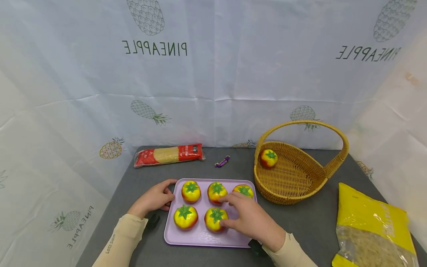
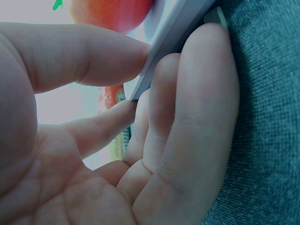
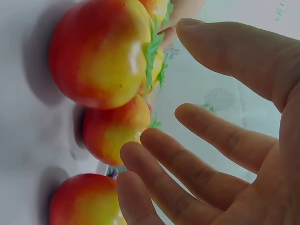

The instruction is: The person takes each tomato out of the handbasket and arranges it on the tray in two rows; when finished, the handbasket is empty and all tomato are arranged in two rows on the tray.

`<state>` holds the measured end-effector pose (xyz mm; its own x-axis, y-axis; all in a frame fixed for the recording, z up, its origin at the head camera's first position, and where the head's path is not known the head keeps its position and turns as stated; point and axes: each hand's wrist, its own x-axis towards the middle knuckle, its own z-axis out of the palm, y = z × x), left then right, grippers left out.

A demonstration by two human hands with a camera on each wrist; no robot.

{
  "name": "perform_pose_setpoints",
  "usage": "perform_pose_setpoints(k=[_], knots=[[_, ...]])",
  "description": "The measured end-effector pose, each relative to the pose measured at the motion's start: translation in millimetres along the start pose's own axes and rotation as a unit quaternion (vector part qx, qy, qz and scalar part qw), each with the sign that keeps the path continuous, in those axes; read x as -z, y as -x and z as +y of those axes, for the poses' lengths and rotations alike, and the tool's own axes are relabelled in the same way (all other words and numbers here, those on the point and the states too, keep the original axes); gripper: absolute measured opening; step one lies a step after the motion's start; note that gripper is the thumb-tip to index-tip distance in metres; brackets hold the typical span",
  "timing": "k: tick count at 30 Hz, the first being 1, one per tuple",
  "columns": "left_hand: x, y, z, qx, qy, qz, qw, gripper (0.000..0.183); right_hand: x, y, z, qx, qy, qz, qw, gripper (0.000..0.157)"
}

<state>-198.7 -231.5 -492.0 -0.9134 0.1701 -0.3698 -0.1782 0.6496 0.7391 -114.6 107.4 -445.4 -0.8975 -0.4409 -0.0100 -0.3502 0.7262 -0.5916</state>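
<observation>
A pale purple tray (image 1: 186,239) carries several red-and-yellow toy tomatoes with green leafy tops. My left hand (image 1: 156,198) grips the tray's left edge. In the left wrist view its thumb (image 2: 112,56) lies against the rim while the other fingers curl below it. Over the tray's right half hovers my right hand (image 1: 251,218), fingers spread and nothing held. Its thumb overlaps the front middle tomato (image 1: 213,218) in the head view. The right wrist view shows fingertips (image 3: 185,112) apart from the nearest tomato (image 3: 98,56). The back right tomato (image 1: 245,189) is partly behind this hand.
A wicker basket (image 1: 290,200) with a tall handle stands right of the tray, one tomato (image 1: 268,158) inside. Noodles in a red packet (image 1: 168,155) and a small purple-wrapped candy (image 1: 222,161) lie behind the tray. A yellow bag (image 1: 373,218) lies at the right.
</observation>
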Motion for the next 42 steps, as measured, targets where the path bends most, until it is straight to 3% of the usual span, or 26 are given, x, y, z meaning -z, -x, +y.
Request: perform_pose_setpoints(k=[9,13,17,26,33,42], knots=[[0.2,0.8,-1.5,0.003,-0.006,0.001,1.0000,0.065,7.9,3,5,0.033,0.011,0.045,0.998,0.049],[-0.4,0.0,-2.1,0.005,-0.005,0.001,1.0000,0.066,20.2,4,12,0.043,0.004,0.060,0.997,0.049],[-1.3,-0.5,-2.6,0.002,-0.005,0.002,1.0000,0.066,46.8,8,22,0.007,-0.022,0.065,0.998,0.051],[-1.8,3.0,-1.8,-0.003,-0.006,0.002,1.0000,0.065,123.1,10,57,-0.016,0.005,0.102,0.995,0.053],[-1.3,1.0,-4.4,-0.006,-0.008,0.001,1.0000,0.065,158.3,-3,98,-0.064,-0.011,0.076,0.995,0.061],[-1.5,0.3,-3.7,-0.001,-0.007,0.005,1.0000,0.064,164.7,-20,136,-0.100,-0.045,0.042,0.993,0.072]])
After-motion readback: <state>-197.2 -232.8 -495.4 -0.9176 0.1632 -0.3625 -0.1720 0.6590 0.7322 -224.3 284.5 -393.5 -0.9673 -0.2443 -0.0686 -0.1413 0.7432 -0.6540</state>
